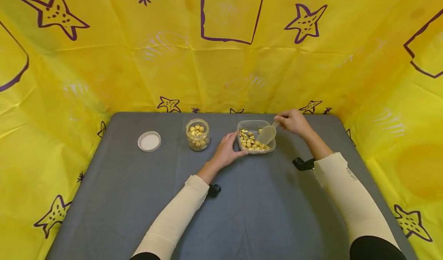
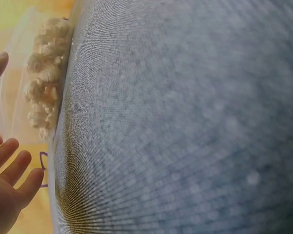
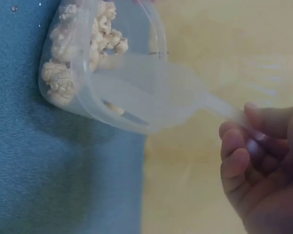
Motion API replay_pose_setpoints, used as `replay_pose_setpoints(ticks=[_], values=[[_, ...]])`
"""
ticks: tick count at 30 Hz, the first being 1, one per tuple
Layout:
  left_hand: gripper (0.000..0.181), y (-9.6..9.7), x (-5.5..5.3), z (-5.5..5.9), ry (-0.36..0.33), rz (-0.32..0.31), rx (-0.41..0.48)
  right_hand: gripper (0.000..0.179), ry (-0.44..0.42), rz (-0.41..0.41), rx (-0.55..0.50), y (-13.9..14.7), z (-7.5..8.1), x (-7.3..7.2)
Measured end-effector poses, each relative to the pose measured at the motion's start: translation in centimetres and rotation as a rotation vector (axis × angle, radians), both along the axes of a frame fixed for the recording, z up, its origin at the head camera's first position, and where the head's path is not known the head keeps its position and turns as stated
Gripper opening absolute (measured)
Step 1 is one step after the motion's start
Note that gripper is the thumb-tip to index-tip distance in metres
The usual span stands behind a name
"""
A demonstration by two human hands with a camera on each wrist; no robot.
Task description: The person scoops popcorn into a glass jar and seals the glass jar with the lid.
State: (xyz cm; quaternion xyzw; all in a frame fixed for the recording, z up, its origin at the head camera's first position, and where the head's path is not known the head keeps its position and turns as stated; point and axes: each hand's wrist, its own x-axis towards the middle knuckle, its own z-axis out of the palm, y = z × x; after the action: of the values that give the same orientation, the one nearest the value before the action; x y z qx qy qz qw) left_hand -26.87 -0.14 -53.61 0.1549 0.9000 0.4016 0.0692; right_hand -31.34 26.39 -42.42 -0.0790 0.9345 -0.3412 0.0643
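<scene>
Fingers (image 2: pixel 15 168) of the left hand (image 1: pixel 225 152): relaxed, nearly straight, spread along the tub's left side, thumb at its near side; not curled. Right hand (image 1: pixel 293 122): thumb and fingers pinch the scoop (image 1: pixel 267 135) by its handle.

Near to far, head view. Pale sleeves (image 1: pixel 176 214) rise from the bottom edge, left arm slanting up and right, right arm slanting up and left. Black wrist fittings (image 1: pixel 214 190) stick out at both cuffs. Grey tabletop (image 1: pixel 257 206) under everything. Left hand just below centre; right hand higher, right of centre, wrist bent inward.

Clear plastic tub (image 1: pixel 250 124), right of centre: popcorn (image 1: pixel 247 140) mostly on its left and near side, scoop bowl tilted down inside it. Left of centre, glass jar (image 1: pixel 189 140), uncovered, popcorn inside. Farther left, lid (image 1: pixel 149 141) lying flat. Behind, yellow cloth (image 1: pixel 166 71) with starfish drawings.
</scene>
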Motion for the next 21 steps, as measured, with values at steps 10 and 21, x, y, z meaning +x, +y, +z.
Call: replay_pose_setpoints(ticks=[10, 21], values=[[0.091, 0.1, 0.0, -0.1, 0.010, -0.004, -0.006, 0.040, -0.254, -0.294, -0.421, 0.7, -2.9, 1.3], [0.090, 0.0, 0.0, 0.1, 0.028, -0.003, 0.005, 0.019, -0.286, -0.308, -0.705, 0.4, -5.8, 2.5]])
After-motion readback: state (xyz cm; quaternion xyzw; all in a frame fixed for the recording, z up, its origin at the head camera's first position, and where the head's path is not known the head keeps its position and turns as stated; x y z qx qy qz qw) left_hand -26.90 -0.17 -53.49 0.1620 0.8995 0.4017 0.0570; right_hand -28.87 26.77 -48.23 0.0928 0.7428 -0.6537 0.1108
